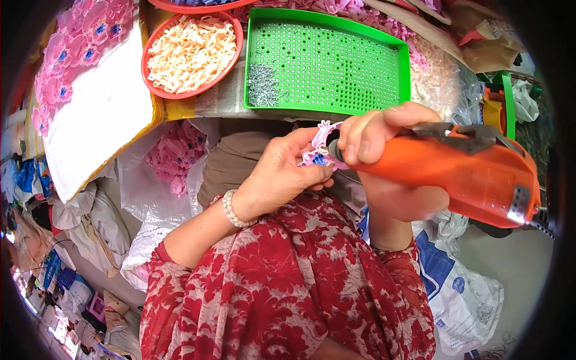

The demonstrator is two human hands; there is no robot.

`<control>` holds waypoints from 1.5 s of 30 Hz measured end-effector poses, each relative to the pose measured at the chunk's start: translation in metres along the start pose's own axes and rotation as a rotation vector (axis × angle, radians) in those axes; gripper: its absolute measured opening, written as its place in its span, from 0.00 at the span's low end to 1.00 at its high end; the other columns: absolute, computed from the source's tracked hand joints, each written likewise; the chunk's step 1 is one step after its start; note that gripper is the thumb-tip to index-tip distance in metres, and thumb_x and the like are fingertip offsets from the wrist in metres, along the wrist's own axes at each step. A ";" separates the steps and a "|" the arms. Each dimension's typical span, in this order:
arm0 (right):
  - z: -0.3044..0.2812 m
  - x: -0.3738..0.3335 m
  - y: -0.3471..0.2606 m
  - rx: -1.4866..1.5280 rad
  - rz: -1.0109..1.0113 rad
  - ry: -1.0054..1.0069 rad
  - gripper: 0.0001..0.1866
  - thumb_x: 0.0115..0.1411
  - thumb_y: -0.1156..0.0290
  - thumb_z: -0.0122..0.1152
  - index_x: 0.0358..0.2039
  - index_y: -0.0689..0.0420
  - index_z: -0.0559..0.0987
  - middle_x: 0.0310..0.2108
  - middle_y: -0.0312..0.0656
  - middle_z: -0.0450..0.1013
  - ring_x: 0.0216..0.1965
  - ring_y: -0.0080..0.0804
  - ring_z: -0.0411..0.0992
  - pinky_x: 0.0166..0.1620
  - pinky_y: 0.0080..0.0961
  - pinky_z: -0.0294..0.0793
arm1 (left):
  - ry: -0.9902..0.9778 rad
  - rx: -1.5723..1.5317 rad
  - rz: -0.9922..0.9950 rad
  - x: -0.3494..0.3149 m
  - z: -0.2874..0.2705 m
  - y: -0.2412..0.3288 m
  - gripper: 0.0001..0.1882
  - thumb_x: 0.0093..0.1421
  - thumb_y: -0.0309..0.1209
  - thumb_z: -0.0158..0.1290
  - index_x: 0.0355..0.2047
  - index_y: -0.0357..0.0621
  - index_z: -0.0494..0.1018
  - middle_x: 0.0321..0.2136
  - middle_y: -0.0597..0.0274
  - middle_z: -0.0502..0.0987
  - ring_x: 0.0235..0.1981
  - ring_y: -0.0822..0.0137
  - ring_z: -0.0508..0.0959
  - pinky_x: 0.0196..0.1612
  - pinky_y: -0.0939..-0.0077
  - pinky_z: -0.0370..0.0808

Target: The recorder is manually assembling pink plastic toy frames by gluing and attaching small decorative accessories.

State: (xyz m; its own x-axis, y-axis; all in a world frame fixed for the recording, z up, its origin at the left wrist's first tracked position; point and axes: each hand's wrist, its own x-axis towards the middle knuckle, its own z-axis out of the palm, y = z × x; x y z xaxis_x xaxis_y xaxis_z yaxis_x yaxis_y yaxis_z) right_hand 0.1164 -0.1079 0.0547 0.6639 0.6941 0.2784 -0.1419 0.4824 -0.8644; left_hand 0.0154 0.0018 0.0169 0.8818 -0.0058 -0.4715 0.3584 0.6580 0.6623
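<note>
My left hand (pixel 282 174) pinches a small pink plastic flower piece (pixel 320 141) with a blue centre, held above my lap. My right hand (pixel 390 144) grips an orange electric screwdriver (pixel 462 171), its tip pressed against the pink piece. A pearl bracelet circles my left wrist. A green perforated tray (pixel 327 60) lies just beyond, with a heap of small metal screws (pixel 262 86) in its near-left corner.
A red basket of cream plastic parts (pixel 191 53) stands left of the tray. A white board (pixel 96 108) at far left carries finished pink flowers (pixel 72 54). A clear bag of pink parts (pixel 174 156) hangs below the table edge. White sacks lie on the floor around.
</note>
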 end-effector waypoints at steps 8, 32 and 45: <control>-0.007 0.000 0.010 -0.060 -0.062 -0.137 0.40 0.47 0.33 0.54 0.45 0.59 0.66 0.26 0.38 0.69 0.26 0.31 0.68 0.34 0.31 0.68 | 0.065 -0.084 0.039 -0.003 0.004 -0.006 0.17 0.53 0.18 0.50 0.44 0.36 0.66 0.30 0.65 0.73 0.25 0.78 0.74 0.28 0.86 0.73; 0.011 0.014 -0.013 -0.002 -0.163 -0.087 0.43 0.49 0.37 0.56 0.52 0.61 0.62 0.25 0.36 0.66 0.24 0.26 0.64 0.29 0.23 0.64 | 1.159 1.165 0.289 -0.120 -0.172 -0.022 0.25 0.50 0.26 0.57 0.49 0.32 0.66 0.42 0.55 0.74 0.43 0.70 0.73 0.45 0.77 0.70; 0.016 0.009 -0.010 -0.074 -0.089 -0.010 0.39 0.52 0.40 0.54 0.49 0.64 0.62 0.24 0.36 0.64 0.23 0.24 0.62 0.30 0.23 0.62 | 1.600 1.183 0.774 -0.141 -0.225 0.126 0.13 0.51 0.35 0.56 0.29 0.37 0.77 0.20 0.54 0.77 0.22 0.62 0.77 0.29 0.72 0.72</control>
State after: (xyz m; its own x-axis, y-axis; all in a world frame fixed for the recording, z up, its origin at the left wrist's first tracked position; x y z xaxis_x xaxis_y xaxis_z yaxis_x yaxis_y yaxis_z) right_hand 0.1124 -0.0976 0.0721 0.6641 0.6556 0.3594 -0.0276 0.5019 -0.8645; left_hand -0.1328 0.2545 0.0357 0.1824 0.8659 0.4659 0.6806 -0.4531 0.5758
